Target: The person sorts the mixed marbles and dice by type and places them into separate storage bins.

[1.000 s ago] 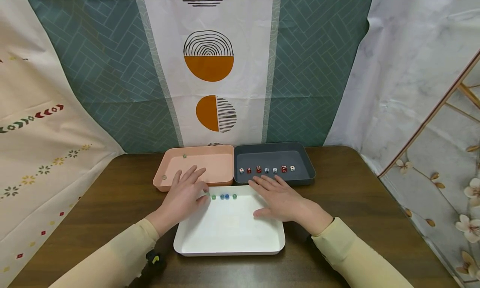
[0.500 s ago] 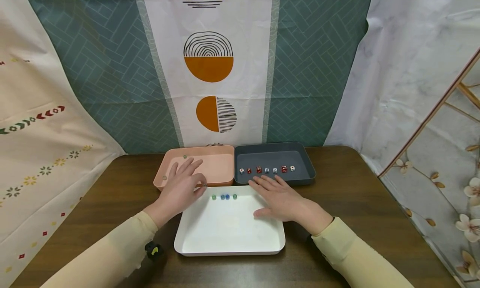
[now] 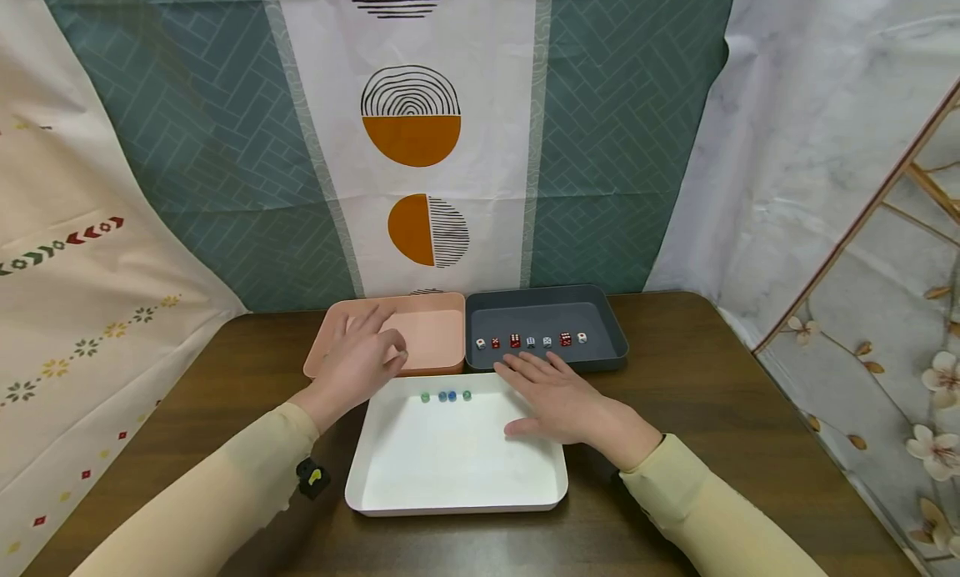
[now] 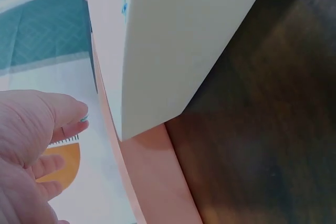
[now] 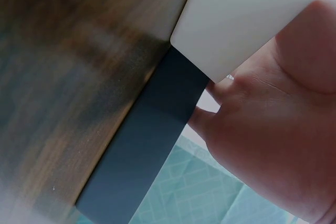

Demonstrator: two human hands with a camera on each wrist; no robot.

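My left hand point(image 3: 351, 367) is over the near left part of the pink tray point(image 3: 431, 335), pinching a small glass marble point(image 4: 84, 119) between thumb and index finger. Only a teal sliver of it shows in the left wrist view. The white tray point(image 3: 457, 469) in front holds several green and blue marbles point(image 3: 452, 396) in a row near its far edge. My right hand point(image 3: 558, 400) lies flat with straight fingers above the white tray's far right corner, fingertips at the near rim of the dark grey tray point(image 3: 540, 306). It holds nothing.
Several red and white dice point(image 3: 515, 341) stand in a row inside the dark grey tray. The pink and dark trays sit side by side against a patterned curtain point(image 3: 412, 143). Brown wooden table point(image 3: 690, 410) surrounds the trays.
My left hand has lifted the marble away from the white tray's far left corner and moved left and back over the pink tray. The right hand stays in place.
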